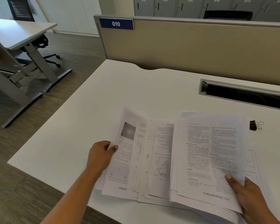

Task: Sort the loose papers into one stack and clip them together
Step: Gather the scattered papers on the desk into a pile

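Several printed white papers lie fanned out and overlapping near the front edge of the white desk. My left hand pinches the left edge of the leftmost sheets, thumb on top. My right hand grips the lower right corner of the right-hand pile, thumb pressed on the top page. A black binder clip with silver handles lies on the desk just past the top right corner of the papers, untouched.
A cable slot is cut into the desk at the back right. A beige partition with a blue "010" label stands behind the desk. Another desk and an office chair are at the left across the floor.
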The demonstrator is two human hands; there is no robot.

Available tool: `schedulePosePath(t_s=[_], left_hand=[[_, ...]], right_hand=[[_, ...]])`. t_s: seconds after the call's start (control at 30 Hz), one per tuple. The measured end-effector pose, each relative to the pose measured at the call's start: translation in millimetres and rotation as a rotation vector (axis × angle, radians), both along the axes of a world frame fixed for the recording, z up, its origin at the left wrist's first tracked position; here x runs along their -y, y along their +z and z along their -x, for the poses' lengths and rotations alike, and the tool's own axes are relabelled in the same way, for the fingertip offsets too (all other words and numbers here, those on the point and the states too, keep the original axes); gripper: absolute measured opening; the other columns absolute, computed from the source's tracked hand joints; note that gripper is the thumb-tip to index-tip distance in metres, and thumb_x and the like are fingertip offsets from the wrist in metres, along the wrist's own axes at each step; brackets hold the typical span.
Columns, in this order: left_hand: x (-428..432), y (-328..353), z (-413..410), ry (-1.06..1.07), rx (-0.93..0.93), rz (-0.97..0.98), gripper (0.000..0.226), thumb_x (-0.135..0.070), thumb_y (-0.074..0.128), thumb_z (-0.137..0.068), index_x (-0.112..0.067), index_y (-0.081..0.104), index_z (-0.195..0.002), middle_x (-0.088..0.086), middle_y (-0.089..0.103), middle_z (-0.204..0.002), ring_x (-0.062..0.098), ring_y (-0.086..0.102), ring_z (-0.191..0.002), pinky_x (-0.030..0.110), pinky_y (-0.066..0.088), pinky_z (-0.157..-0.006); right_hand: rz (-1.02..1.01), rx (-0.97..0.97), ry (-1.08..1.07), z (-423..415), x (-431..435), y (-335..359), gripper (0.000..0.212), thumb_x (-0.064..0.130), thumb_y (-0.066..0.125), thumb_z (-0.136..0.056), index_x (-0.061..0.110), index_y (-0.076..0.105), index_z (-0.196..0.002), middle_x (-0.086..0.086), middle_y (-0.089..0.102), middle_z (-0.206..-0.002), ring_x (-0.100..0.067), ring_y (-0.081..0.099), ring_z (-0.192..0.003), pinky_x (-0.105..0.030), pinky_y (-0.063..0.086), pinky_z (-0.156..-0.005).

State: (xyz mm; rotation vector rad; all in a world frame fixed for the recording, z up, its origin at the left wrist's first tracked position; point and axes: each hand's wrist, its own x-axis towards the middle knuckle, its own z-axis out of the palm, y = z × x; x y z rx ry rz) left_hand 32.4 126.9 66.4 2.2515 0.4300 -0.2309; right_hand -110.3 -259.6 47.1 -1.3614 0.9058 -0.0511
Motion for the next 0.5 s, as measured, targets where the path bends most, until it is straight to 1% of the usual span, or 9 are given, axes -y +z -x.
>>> schedulePosePath(t_s=[0.03, 0.1, 0.17, 0.2, 0.27, 0.33, 0.37, 0.43, 0.5], left_hand=[[-4, 7, 1, 0.000, 0.020, 0.009, 0.028, -0.025, 0.073, -0.089, -0.003, 0.068, -0.072, 0.009, 0.074, -0.068, 0.033, 0.070, -0.063, 0.040, 0.055, -0.058], [-14, 19, 3, 0.007, 0.062, -0.010, 0.022, -0.028, 0.078, -0.085, -0.011, 0.071, -0.072, 0.005, 0.075, -0.069, 0.029, 0.072, -0.064, 0.043, 0.059, -0.062], [-24, 31, 6, 0.010, 0.094, -0.054, 0.021, -0.030, 0.082, -0.080, -0.016, 0.070, -0.071, 0.001, 0.075, -0.071, 0.024, 0.072, -0.064, 0.043, 0.059, -0.062], [-28, 34, 7, 0.008, 0.101, -0.075, 0.020, -0.031, 0.083, -0.078, -0.017, 0.070, -0.072, -0.001, 0.075, -0.072, 0.022, 0.072, -0.064, 0.041, 0.060, -0.061], [-35, 38, 8, 0.001, 0.092, -0.091, 0.018, -0.031, 0.085, -0.076, -0.020, 0.071, -0.076, -0.004, 0.075, -0.076, 0.020, 0.072, -0.066, 0.041, 0.060, -0.063], [-41, 34, 9, 0.003, 0.069, -0.069, 0.016, -0.030, 0.084, -0.078, -0.021, 0.073, -0.083, -0.005, 0.075, -0.081, 0.020, 0.074, -0.069, 0.041, 0.061, -0.065], [-42, 30, 9, -0.001, 0.056, -0.062, 0.016, -0.031, 0.082, -0.080, -0.021, 0.073, -0.088, -0.005, 0.076, -0.084, 0.019, 0.074, -0.070, 0.039, 0.061, -0.064], [-41, 20, 9, -0.032, 0.014, -0.048, 0.015, -0.031, 0.075, -0.087, -0.021, 0.071, -0.098, -0.005, 0.076, -0.092, 0.015, 0.073, -0.075, 0.033, 0.059, -0.065], [-38, 8, 10, -0.074, -0.032, -0.028, 0.017, -0.029, 0.069, -0.093, -0.022, 0.068, -0.108, -0.003, 0.076, -0.102, 0.014, 0.072, -0.083, 0.031, 0.058, -0.070]], right_hand=[[0.010, -0.006, 0.002, 0, 0, 1, 0.025, 0.008, 0.065, -0.089, 0.000, 0.064, -0.113, 0.001, 0.076, -0.070, -0.030, 0.069, -0.077, -0.023, 0.058, -0.048], [0.039, -0.018, 0.015, -1, 0, 3, 0.022, 0.007, 0.064, -0.090, 0.001, 0.064, -0.111, 0.006, 0.075, -0.061, -0.029, 0.070, -0.068, -0.020, 0.056, -0.046], [0.081, -0.024, 0.010, -2, 0, 3, 0.022, 0.007, 0.064, -0.090, 0.000, 0.064, -0.110, 0.011, 0.072, -0.055, -0.026, 0.066, -0.071, -0.020, 0.055, -0.046], [0.100, -0.023, 0.007, -3, 0, 3, 0.022, 0.008, 0.065, -0.090, 0.000, 0.064, -0.111, 0.012, 0.071, -0.053, -0.024, 0.064, -0.073, -0.023, 0.055, -0.050], [0.128, -0.019, -0.005, -3, 0, 1, 0.025, 0.008, 0.065, -0.089, -0.003, 0.064, -0.112, 0.009, 0.070, -0.051, -0.021, 0.061, -0.073, -0.028, 0.049, -0.065], [0.137, -0.010, -0.020, -4, -1, 0, 0.029, 0.007, 0.066, -0.089, -0.007, 0.063, -0.114, 0.006, 0.069, -0.061, -0.019, 0.059, -0.072, -0.034, 0.046, -0.080], [0.137, -0.010, -0.023, -4, -1, 1, 0.030, 0.007, 0.066, -0.089, -0.008, 0.063, -0.115, 0.004, 0.068, -0.065, -0.018, 0.058, -0.071, -0.037, 0.044, -0.084], [0.121, -0.010, -0.029, -5, -1, 0, 0.032, 0.007, 0.065, -0.089, -0.009, 0.062, -0.117, 0.002, 0.067, -0.070, -0.018, 0.057, -0.071, -0.038, 0.042, -0.086], [0.108, -0.012, -0.038, -6, -2, 0, 0.034, 0.007, 0.065, -0.090, -0.009, 0.062, -0.119, 0.001, 0.066, -0.072, -0.018, 0.058, -0.071, -0.037, 0.042, -0.084]])
